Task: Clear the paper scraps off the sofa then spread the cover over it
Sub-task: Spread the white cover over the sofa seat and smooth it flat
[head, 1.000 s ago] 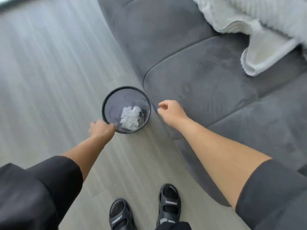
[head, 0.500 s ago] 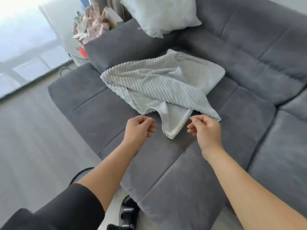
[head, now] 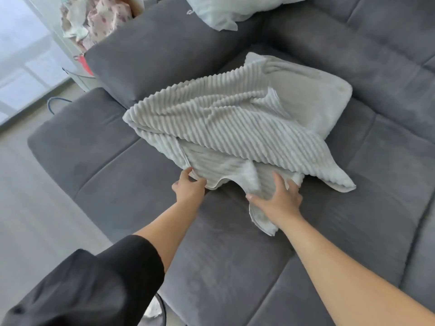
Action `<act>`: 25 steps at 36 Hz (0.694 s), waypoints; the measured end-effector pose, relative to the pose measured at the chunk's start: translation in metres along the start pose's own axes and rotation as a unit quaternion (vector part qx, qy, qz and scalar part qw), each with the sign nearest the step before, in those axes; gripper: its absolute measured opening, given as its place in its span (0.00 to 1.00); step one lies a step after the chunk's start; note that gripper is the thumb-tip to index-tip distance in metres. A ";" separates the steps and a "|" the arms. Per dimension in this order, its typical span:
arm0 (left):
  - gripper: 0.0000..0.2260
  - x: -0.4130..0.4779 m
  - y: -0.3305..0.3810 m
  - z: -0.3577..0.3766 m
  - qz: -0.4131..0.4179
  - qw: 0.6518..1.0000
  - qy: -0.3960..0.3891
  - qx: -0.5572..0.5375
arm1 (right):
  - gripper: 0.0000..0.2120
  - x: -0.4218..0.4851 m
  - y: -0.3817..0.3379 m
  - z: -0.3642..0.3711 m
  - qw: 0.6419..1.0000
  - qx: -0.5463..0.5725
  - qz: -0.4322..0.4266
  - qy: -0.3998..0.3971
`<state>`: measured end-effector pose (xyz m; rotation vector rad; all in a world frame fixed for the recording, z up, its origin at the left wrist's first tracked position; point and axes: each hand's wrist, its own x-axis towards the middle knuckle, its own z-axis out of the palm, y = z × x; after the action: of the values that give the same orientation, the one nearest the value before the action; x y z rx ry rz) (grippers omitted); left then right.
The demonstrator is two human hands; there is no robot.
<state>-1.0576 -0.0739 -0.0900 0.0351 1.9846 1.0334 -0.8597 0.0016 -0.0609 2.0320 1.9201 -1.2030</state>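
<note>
The cover (head: 235, 128), a pale grey ribbed blanket, lies crumpled in a loose heap on the seat of the dark grey sofa (head: 235, 267), toward the back cushions and near the armrest (head: 153, 55). Its folds overlap each other, the smoother underside shows at the far right of the heap, and one corner trails out to the right across the seat. Both arms reach forward from the bottom of the view to the near edge of the heap. The left hand (head: 188, 189) grasps that edge, thumb on top of the fabric and the other fingers curled underneath it, so the hem wrinkles where it is pinched. The right hand (head: 276, 202) lies palm down on a flap of the cover that hangs toward the person, fingers straight and spread wide and pressing on the cloth rather than closing around it. The two hands are near each other with a short scalloped stretch of hem between them. A black sleeve (head: 94, 283) covers the left upper arm. A white pillow (head: 226, 10) rests against the backrest at the top. Pale wooden floor (head: 35, 208) runs along the left, and a dark curved rim (head: 162, 309) shows at the bottom edge, too cut off to identify.
</note>
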 end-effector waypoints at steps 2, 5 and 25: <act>0.25 0.017 -0.008 0.001 -0.009 1.000 -0.015 0.014 | 0.52 0.013 -0.001 0.023 0.997 -0.064 0.033 -0.037; 0.26 0.034 -0.015 0.003 0.007 0.998 -0.055 0.028 | 0.43 0.024 0.009 0.049 0.988 -0.140 0.051 -0.048; 0.11 -0.083 0.051 -0.005 -0.030 0.964 -0.064 -0.258 | 0.10 -0.066 0.031 -0.071 0.928 0.326 0.056 0.170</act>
<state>-1.0273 -0.0759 0.0034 -0.2341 1.5417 1.4402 -0.7922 -0.0175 0.0129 2.7930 1.6188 -1.7285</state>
